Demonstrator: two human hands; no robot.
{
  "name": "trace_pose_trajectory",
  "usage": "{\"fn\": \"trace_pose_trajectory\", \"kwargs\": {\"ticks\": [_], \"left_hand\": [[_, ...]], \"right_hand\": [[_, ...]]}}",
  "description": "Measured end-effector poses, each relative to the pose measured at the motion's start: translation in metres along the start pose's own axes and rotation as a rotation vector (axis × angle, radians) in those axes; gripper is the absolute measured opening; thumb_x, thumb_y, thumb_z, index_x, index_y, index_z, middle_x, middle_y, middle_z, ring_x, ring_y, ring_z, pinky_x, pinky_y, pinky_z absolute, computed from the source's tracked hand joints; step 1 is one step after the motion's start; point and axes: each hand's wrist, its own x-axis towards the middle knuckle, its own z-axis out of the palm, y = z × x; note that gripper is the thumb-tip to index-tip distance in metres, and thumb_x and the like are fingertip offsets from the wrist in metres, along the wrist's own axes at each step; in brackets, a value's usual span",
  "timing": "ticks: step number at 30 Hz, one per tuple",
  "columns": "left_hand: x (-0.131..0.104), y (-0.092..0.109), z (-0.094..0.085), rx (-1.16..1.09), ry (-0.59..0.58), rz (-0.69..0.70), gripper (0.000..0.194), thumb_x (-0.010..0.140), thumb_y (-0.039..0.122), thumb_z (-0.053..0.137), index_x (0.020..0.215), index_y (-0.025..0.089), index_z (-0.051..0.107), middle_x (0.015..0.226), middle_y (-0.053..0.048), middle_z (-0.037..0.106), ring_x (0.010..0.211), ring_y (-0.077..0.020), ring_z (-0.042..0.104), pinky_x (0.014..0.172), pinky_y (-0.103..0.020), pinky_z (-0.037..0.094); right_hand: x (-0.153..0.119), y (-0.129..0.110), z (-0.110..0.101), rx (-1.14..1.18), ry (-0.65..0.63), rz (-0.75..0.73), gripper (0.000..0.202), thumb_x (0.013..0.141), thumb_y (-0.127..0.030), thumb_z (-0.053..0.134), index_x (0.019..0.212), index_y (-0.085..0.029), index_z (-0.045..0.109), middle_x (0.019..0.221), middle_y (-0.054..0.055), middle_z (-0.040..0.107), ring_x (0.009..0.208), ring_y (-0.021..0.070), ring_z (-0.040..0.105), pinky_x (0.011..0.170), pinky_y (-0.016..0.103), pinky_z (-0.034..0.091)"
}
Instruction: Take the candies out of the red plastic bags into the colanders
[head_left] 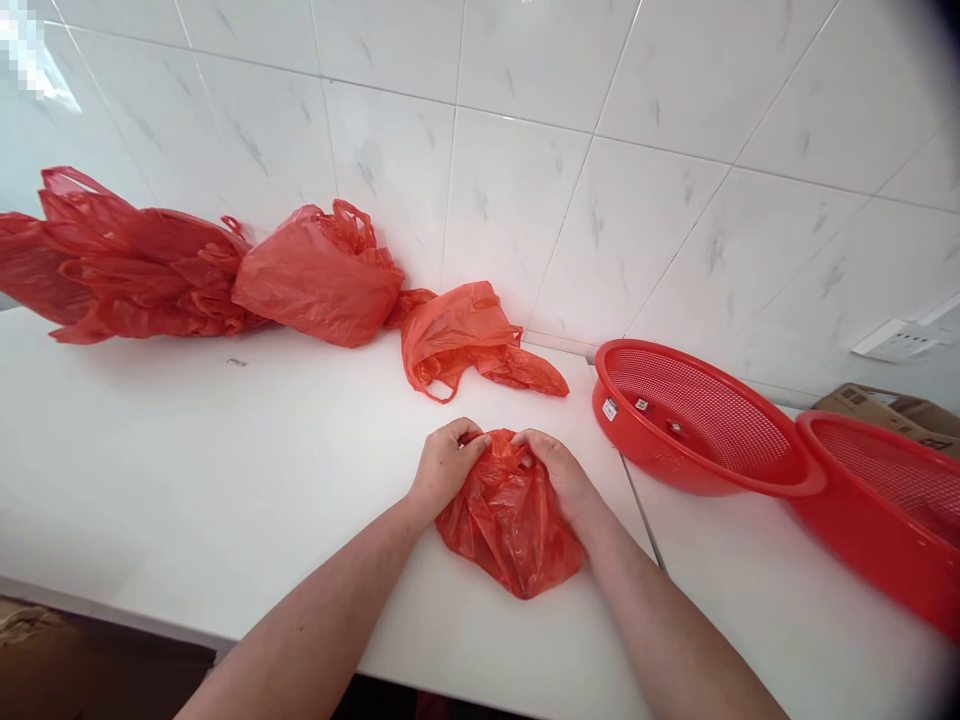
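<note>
Head view: a crumpled red plastic bag [517, 530] is at the white counter [225, 480], between its back and front edges and just left of the seam. The left hand [450, 465] pinches the bag's gathered top between thumb and fingers; the right hand [562, 475] pinches the other side of that top. Along the back edge lie a loose red carrier bag [457, 325], then leftward a bulging carrier bag [311, 280] and a heap of red bags [150, 275]. Rightward, by the seam, stands a red colander [637, 437], beside a second colander [862, 535] and a cardboard box [862, 405].
</note>
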Motion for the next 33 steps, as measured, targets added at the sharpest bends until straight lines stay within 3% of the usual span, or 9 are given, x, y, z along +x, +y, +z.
{"fn": "trace_pose_trajectory", "kwargs": {"ticks": [4,10,15,18,23,28,30,33], "left_hand": [[-0.001,0.003,-0.001,0.008,0.046,0.031,0.023,0.078,0.037,0.057,0.064,0.019,0.053,0.064,0.003,0.056,0.063,-0.0129,0.048,0.061,-0.026,0.038],[-0.006,0.008,0.002,-0.032,0.013,0.049,0.025,0.079,0.04,0.058,0.066,0.018,0.054,0.066,0.003,0.056,0.065,-0.0122,0.049,0.064,-0.025,0.039],[-0.011,0.012,0.004,-0.037,-0.068,0.07,0.022,0.078,0.037,0.059,0.068,0.018,0.056,0.067,0.003,0.057,0.066,-0.0122,0.05,0.063,-0.024,0.041],[-0.014,0.014,0.006,-0.04,-0.12,0.093,0.02,0.079,0.036,0.057,0.07,0.018,0.058,0.069,0.002,0.059,0.066,-0.0126,0.052,0.062,-0.024,0.042],[-0.015,0.013,0.007,0.019,-0.154,0.158,0.014,0.08,0.031,0.058,0.073,0.019,0.057,0.072,0.003,0.06,0.067,-0.0126,0.054,0.065,-0.025,0.044],[-0.008,0.006,0.006,0.117,-0.068,0.277,0.008,0.082,0.024,0.057,0.075,0.019,0.057,0.078,0.001,0.059,0.074,-0.014,0.055,0.072,-0.028,0.045],[-0.005,0.003,0.004,0.147,0.005,0.363,0.008,0.082,0.021,0.057,0.075,0.019,0.056,0.081,0.0,0.057,0.077,-0.0143,0.054,0.075,-0.029,0.045],[-0.001,0.002,-0.002,0.174,0.118,0.509,0.006,0.083,0.019,0.057,0.077,0.019,0.055,0.085,-0.002,0.056,0.082,-0.0149,0.053,0.077,-0.03,0.044]], "right_hand": [[0.001,0.001,0.001,-0.102,0.007,-0.015,0.024,0.066,-0.028,0.076,0.074,-0.021,0.055,0.072,-0.004,0.061,0.062,0.0119,0.055,0.063,0.026,0.044],[0.005,0.005,0.0,-0.38,0.116,-0.082,0.041,0.067,-0.022,0.068,0.104,-0.026,0.051,0.079,-0.003,0.064,0.066,0.0155,0.06,0.064,0.03,0.047],[0.012,0.015,-0.005,-0.871,0.339,-0.235,0.013,0.07,-0.022,0.057,0.083,-0.023,0.059,0.073,-0.003,0.064,0.067,0.0164,0.057,0.061,0.028,0.043],[0.013,0.016,-0.005,-0.988,0.411,-0.279,0.011,0.073,-0.023,0.05,0.076,-0.023,0.061,0.071,-0.003,0.064,0.068,0.0163,0.057,0.063,0.028,0.042],[0.015,0.012,-0.006,-0.675,0.316,-0.311,0.029,0.067,-0.014,0.046,0.085,-0.023,0.067,0.088,-0.001,0.069,0.083,0.017,0.061,0.077,0.03,0.046],[0.014,0.001,-0.011,-0.053,0.08,-0.132,0.031,0.071,-0.021,0.058,0.101,-0.021,0.065,0.094,0.003,0.069,0.086,0.0188,0.063,0.082,0.034,0.048],[0.014,-0.004,-0.015,0.103,0.085,-0.135,0.028,0.072,-0.027,0.063,0.1,-0.02,0.066,0.096,0.004,0.068,0.085,0.018,0.063,0.081,0.032,0.05],[0.018,-0.009,-0.028,0.136,0.209,-0.144,0.025,0.066,-0.023,0.072,0.09,-0.02,0.067,0.088,0.002,0.068,0.075,0.0146,0.063,0.073,0.028,0.051]]}}
